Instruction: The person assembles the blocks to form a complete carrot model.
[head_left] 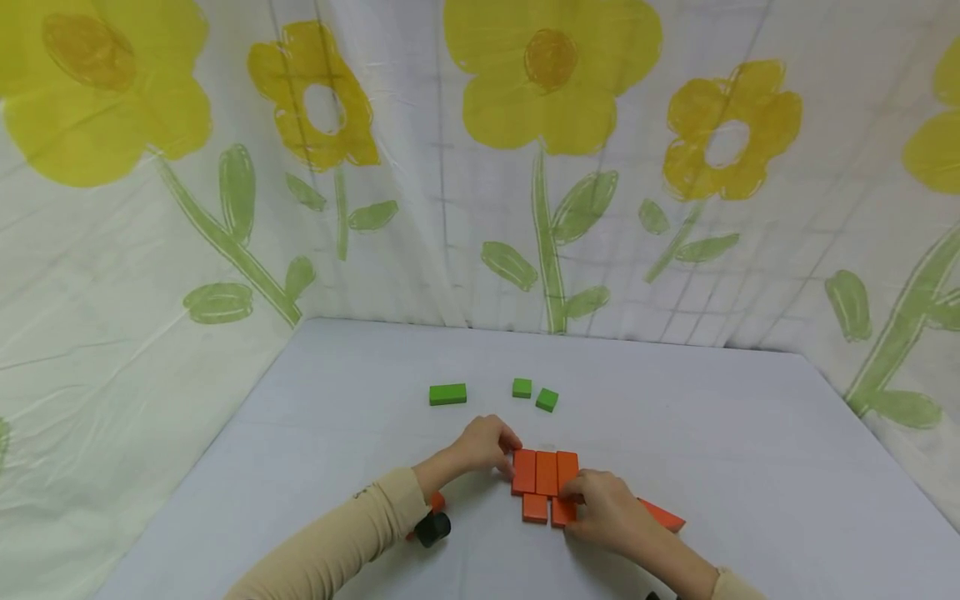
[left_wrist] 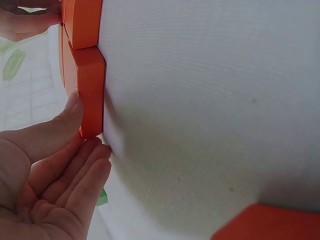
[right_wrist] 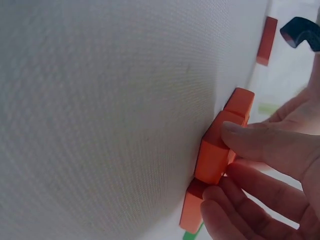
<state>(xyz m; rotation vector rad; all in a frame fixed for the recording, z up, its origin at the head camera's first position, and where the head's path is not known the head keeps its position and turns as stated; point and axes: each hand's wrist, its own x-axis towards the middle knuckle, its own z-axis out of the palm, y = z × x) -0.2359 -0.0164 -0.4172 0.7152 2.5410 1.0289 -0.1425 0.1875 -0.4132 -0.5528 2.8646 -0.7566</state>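
Observation:
Three long orange blocks (head_left: 546, 473) lie side by side, with two small square orange blocks (head_left: 535, 508) against their near ends. At the left long block's outer side is my left hand (head_left: 486, 443); its thumb (left_wrist: 75, 107) touches the orange block (left_wrist: 91, 95) and its fairly straight fingertips meet the far end. My right hand (head_left: 606, 508) pinches the right square block (head_left: 562, 512), thumb (right_wrist: 235, 132) on its near face and fingers bent along its side. That hand hides part of the right long block.
A long green block (head_left: 447, 394) and two small green blocks (head_left: 522, 387) lie farther back. An orange wedge-shaped block (head_left: 662, 515) shows behind my right forearm. Another orange block (head_left: 437, 502) is partly covered by my left sleeve and a dark wrist device (head_left: 432, 529). A flowered curtain (head_left: 420, 167) stands behind the table.

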